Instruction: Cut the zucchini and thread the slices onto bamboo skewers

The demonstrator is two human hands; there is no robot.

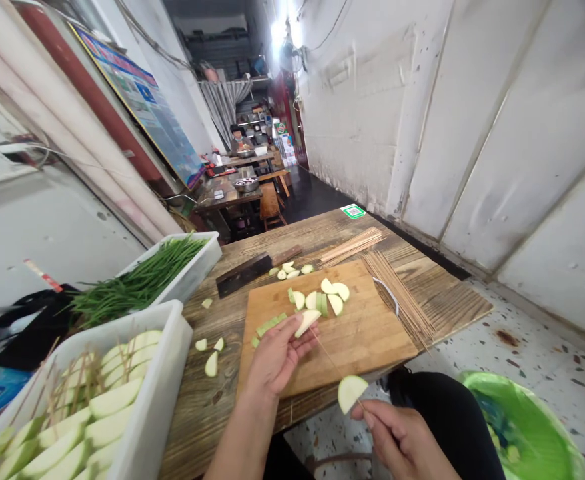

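Observation:
My left hand (282, 353) pinches a pale half-round zucchini slice (306, 323) above the cutting board. My right hand (397, 433), low and to the right in front of the board, grips a thin bamboo skewer (328, 353). Near my right fingers the skewer carries another half-round slice (351, 393). Its far end reaches the slice in my left hand; whether it has pierced that slice I cannot tell. On the wooden cutting board (367, 340) lie several cut zucchini pieces (335, 305), some partly hidden behind my left hand.
A cleaver (245, 275) lies behind the board. Loose skewers (402, 293) are spread at the right. On the left stand a white bin of skewered slices (172, 353) and a tray of green stalks (212, 250). A green-lined bucket (537, 427) sits on the floor.

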